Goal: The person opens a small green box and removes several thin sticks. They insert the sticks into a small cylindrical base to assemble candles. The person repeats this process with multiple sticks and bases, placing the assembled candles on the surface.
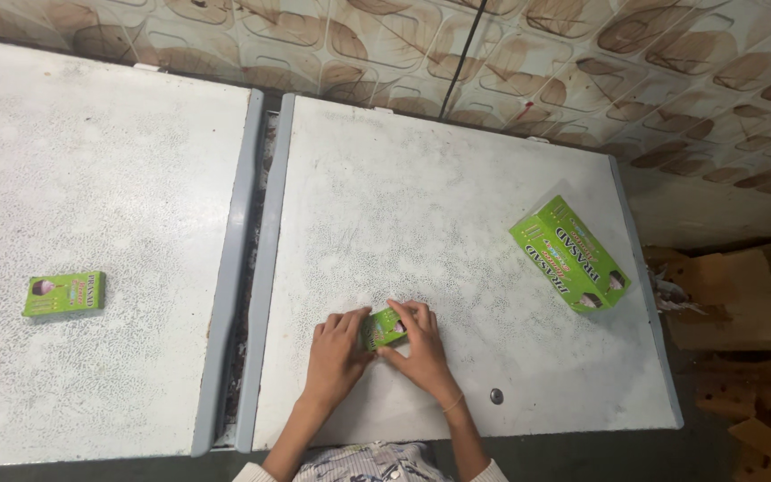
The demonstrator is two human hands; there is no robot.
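Both hands [336, 346] [419, 344] clasp small green box [384, 328] between them.

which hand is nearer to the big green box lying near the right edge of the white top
Right. The right hand sits left of and below the big green box, well apart; the left hand is farther left.

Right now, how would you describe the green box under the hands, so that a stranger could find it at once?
Look at the right white table, near its front edge. There the left hand and the right hand press on a small green box. Unlike the large green carton by the right edge and the small box on the left table, it is half covered by fingers.
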